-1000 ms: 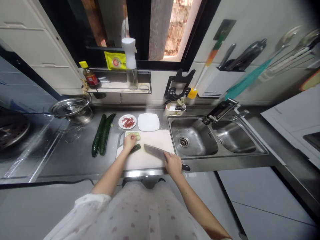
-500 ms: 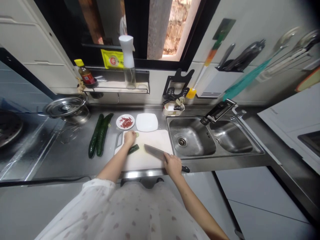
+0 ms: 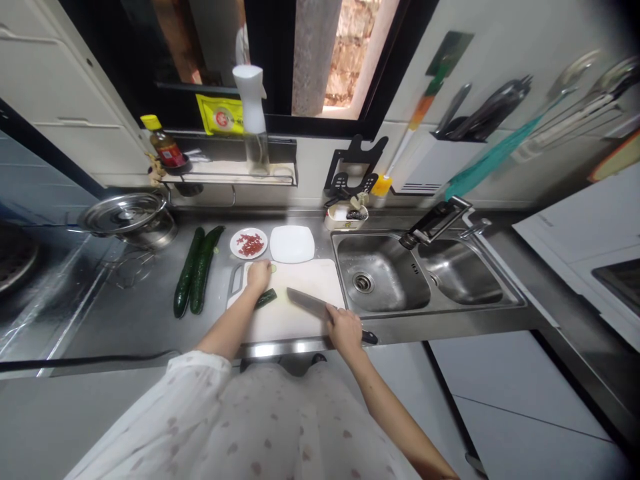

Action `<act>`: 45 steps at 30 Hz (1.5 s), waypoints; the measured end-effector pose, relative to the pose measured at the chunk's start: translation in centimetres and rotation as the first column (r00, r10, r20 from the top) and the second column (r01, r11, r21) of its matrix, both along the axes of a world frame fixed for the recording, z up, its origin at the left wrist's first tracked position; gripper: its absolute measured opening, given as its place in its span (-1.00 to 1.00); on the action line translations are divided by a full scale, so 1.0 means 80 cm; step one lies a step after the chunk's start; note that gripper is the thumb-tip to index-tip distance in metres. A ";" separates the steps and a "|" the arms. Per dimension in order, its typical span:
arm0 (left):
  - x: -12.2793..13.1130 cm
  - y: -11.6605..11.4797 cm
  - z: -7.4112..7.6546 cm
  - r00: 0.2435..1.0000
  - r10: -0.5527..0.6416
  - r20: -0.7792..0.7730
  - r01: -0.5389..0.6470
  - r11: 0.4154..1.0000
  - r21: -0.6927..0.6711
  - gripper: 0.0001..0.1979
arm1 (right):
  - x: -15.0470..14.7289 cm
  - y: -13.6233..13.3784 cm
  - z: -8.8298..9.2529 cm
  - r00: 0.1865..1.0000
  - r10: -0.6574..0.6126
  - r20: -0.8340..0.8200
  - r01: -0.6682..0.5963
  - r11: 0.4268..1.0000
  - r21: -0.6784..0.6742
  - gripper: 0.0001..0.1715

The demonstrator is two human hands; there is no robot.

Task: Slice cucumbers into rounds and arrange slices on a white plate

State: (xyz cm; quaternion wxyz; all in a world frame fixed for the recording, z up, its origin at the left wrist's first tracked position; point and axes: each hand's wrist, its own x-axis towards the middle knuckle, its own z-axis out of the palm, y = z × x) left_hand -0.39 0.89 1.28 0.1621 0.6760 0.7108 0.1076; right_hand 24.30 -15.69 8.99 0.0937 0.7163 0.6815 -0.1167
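My right hand (image 3: pixel 346 330) is closed around the black handle of a kitchen knife (image 3: pixel 309 303), a wide-bladed cleaver whose blade lies low over the white cutting board (image 3: pixel 305 327), pointing left. Towards the board's far left edge, my left hand (image 3: pixel 259 275) has its fingers curled around a cucumber piece; a pale green cut face (image 3: pixel 273 268) shows at its fingertips, the rest covered. Beside my left wrist lies a short dark green cucumber section (image 3: pixel 267 298), partly hidden by the forearm.
Two whole cucumbers (image 3: pixel 201 273) lie left of the board. Behind it stand a plate of small red pieces (image 3: pixel 249 244) and a white square dish (image 3: pixel 293 244). A double sink (image 3: pixel 383 273) adjoins on the right; a lidded steel pot (image 3: pixel 160 233) stands far left.
The view has shifted slightly, so everything sits a little further left. Both hands, the knife and the cucumber pieces keep their places on the board.
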 end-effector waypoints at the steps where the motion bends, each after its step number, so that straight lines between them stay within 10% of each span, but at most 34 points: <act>1: 0.000 0.000 0.001 1.000 -0.005 -0.004 0.005 1.000 -0.003 -0.73 | 0.000 0.000 0.000 1.000 0.001 -0.001 -0.001 1.000 0.001 -0.46; 33: -0.067 -0.116 0.001 0.915 0.227 0.335 -0.269 0.960 0.082 -0.74 | -0.041 0.007 -0.002 0.990 0.073 -0.119 -0.075 0.997 -0.009 -0.55; 45: -0.042 -0.144 0.012 0.946 -0.051 0.320 -0.022 0.976 0.218 -0.76 | -0.070 0.028 -0.005 0.955 -0.009 -0.295 -0.006 0.999 -0.052 -0.58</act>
